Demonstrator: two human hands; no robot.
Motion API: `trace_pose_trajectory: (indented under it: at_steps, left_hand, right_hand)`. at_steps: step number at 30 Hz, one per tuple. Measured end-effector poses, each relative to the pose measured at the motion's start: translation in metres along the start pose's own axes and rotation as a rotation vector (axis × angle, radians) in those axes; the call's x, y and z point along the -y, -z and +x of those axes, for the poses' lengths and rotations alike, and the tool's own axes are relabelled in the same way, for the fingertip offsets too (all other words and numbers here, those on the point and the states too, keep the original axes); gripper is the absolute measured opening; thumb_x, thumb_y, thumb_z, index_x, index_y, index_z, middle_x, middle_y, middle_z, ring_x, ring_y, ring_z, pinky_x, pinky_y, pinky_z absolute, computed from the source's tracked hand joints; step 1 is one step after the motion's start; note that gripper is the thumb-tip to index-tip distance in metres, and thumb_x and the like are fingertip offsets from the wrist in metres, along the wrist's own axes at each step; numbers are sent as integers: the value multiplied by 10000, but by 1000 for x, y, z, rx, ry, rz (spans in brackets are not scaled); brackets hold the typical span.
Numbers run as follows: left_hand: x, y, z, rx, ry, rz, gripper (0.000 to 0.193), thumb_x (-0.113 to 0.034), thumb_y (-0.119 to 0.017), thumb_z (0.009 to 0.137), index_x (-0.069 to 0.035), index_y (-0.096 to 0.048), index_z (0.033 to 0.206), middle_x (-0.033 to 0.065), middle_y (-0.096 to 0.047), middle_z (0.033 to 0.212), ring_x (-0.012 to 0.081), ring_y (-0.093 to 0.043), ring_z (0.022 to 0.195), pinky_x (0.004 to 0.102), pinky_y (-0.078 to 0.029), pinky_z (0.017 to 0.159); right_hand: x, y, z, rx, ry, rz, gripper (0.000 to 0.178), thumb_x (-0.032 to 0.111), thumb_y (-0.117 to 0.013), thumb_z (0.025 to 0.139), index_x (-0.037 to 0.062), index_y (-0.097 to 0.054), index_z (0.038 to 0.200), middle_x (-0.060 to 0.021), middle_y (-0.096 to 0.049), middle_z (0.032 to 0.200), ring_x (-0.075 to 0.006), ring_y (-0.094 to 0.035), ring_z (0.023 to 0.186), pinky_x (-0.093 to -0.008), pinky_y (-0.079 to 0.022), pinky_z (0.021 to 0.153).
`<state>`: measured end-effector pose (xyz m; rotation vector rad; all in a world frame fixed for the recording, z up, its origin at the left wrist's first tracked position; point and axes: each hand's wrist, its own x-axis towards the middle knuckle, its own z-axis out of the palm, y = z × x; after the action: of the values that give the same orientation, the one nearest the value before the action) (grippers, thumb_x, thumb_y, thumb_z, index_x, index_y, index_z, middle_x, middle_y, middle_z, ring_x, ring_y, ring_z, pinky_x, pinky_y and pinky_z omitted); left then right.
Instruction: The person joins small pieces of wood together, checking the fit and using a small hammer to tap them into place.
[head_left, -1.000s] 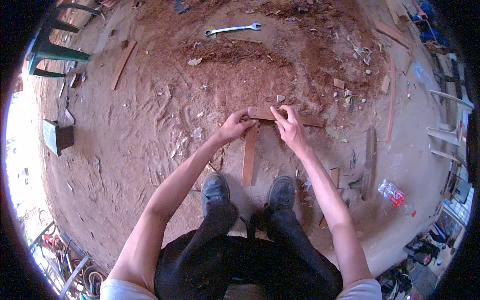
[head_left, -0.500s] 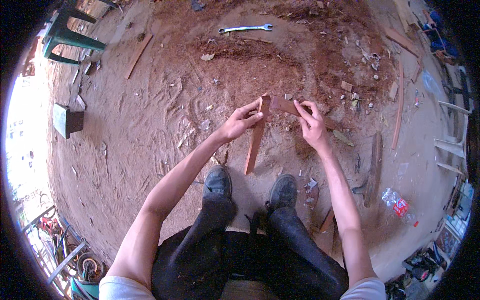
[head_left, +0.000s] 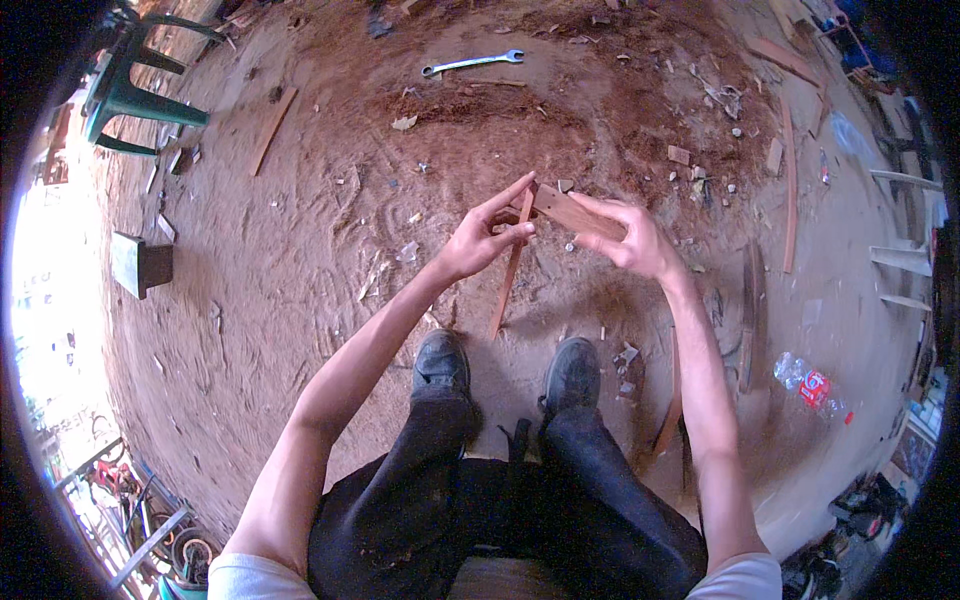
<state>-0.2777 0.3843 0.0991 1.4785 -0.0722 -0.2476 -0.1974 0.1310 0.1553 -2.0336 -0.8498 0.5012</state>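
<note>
My left hand [head_left: 476, 240] pinches a narrow reddish wooden strip [head_left: 509, 278] near its upper end, with the index finger stretched up along it and the thumb across its near side. The strip slants down toward the ground between my shoes. In my right hand [head_left: 645, 240] is a wider, flat piece of wood [head_left: 580, 215], gripped between thumb and fingers. Its far left end meets the top of the strip, so the two form a corner. Whether they are fastened there I cannot tell.
A combination wrench [head_left: 473, 63] lies on the dirt floor ahead. Wooden slats [head_left: 273, 131] and wood scraps are scattered about. At the left stand a green plastic chair [head_left: 150, 100] and a dark box-like object [head_left: 142, 264]. A crumpled plastic bottle [head_left: 806, 383] lies at the right.
The wider wooden piece has turned, showing more of its broad face. My right hand has shifted right and wraps it more closely. The strip has turned to a thinner edge in my left hand.
</note>
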Motion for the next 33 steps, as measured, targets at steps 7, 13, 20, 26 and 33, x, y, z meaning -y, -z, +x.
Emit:
trace_pose_trajectory:
  at_steps: [7, 13, 20, 26, 33]
  left_hand:
    - [-4, -4, -7, 15, 122, 61, 743, -218, -701, 907, -171, -298, 1528, 82, -627, 1199, 149, -639, 957, 331, -546, 843]
    - [13, -13, -13, -105, 218, 226, 719, -213, -696, 909, -165, -317, 1518, 79, -654, 1177, 169, -668, 963, 353, -558, 839]
    - [40, -6, -43, -96, 280, 531, 727, -303, -727, 866, -126, -380, 1480, 195, -691, 1114, 202, -702, 921, 356, -562, 778]
    - [54, -9, -52, -175, 157, 584, 651, -263, -723, 842, -2, -477, 1384, 253, -663, 1066, 357, -671, 978, 419, -526, 836]
    - [52, -20, -44, -220, 154, 785, 517, -244, -700, 839, -8, -585, 1284, 231, -605, 1063, 412, -627, 901, 449, -516, 782]
  right_hand:
    - [-9, 12, 13, 242, -228, 9, 432, 263, -616, 928, 77, -584, 1316, -149, -660, 1195, -267, -642, 1072, -366, -486, 923]
    - [-28, -24, 18, 137, 14, -325, 333, 115, -528, 943, 57, -584, 1266, -140, -639, 1112, -339, -612, 1045, -422, -497, 896]
    - [-50, -64, 19, 147, 66, -487, 431, -42, -510, 845, 64, -589, 1255, -121, -509, 1094, -339, -606, 962, -453, -502, 850]
    - [-58, -95, 15, 85, 88, -529, 417, -43, -500, 819, 53, -599, 1213, -122, -505, 1078, -318, -527, 1050, -443, -464, 900]
    - [-70, -95, 3, -4, 131, -604, 415, -21, -515, 799, 63, -615, 1193, -119, -525, 1011, -296, -513, 1003, -416, -445, 886]
